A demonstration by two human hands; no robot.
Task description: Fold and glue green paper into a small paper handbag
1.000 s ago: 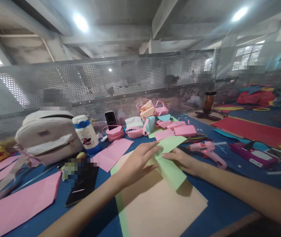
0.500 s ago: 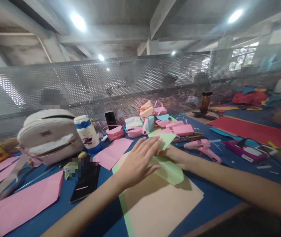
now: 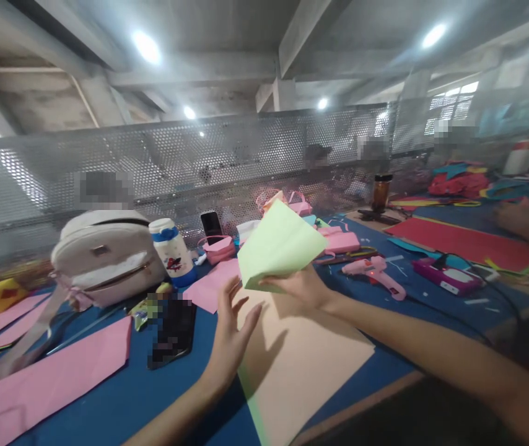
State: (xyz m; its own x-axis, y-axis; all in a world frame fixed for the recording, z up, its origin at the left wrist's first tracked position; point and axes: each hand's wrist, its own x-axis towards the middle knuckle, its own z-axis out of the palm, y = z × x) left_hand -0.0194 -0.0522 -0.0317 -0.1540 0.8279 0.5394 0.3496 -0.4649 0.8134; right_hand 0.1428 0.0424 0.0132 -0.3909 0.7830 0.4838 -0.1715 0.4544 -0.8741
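My right hand (image 3: 299,286) grips a folded light-green paper (image 3: 283,241) by its lower edge and holds it raised, a broad face turned towards me. Just left of that paper, my left hand (image 3: 236,322) has its fingers apart and curved, with nothing in them. It is close to the green paper's lower left corner; whether a fingertip touches it I cannot tell. Under both hands lies a stack of peach paper (image 3: 311,359), with a green sheet's edge showing along its left side. A pink sheet (image 3: 211,288) lies behind my left hand.
A pink glue gun (image 3: 373,275) and a purple device (image 3: 448,275) lie at right. On the left are a white backpack (image 3: 106,257), a bottle (image 3: 174,254), a dark phone (image 3: 171,334) and pink paper (image 3: 60,384). Small pink paper bags (image 3: 220,248) stand behind. Another person's hand (image 3: 520,217) shows far right.
The green paper has come up off the peach stack and turned its broad face towards me in my right hand. My left hand has left it, moving left and down.
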